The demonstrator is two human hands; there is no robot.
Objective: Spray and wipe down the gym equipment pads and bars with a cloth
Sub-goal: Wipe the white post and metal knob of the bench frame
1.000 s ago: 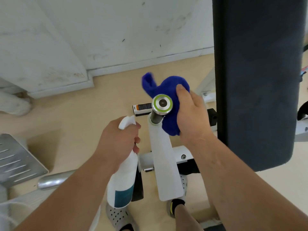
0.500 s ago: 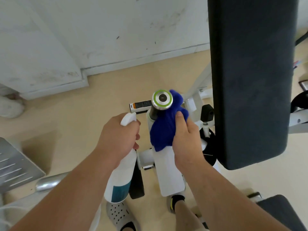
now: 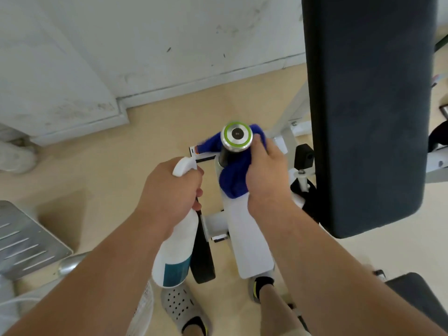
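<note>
right hand [image 3: 265, 175] presses the blue cloth [image 3: 234, 180] around the handle bar [image 3: 236, 139]; left hand [image 3: 169, 190] grasps the spray bottle [image 3: 175, 255]. dark back pad [image 3: 368, 112] crowds the right; open floor [image 3: 101, 170] lies left.

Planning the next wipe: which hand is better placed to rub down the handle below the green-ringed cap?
Right hand: it presses the blue cloth against that handle; left hand holds the spray bottle.

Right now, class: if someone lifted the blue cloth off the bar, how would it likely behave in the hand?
The blue cloth is bunched around the bar under the right hand, so it is probably soft and floppy. A loose tail sticks out leftward, suggesting it would droop. It looks light and unlikely to slip.
</note>
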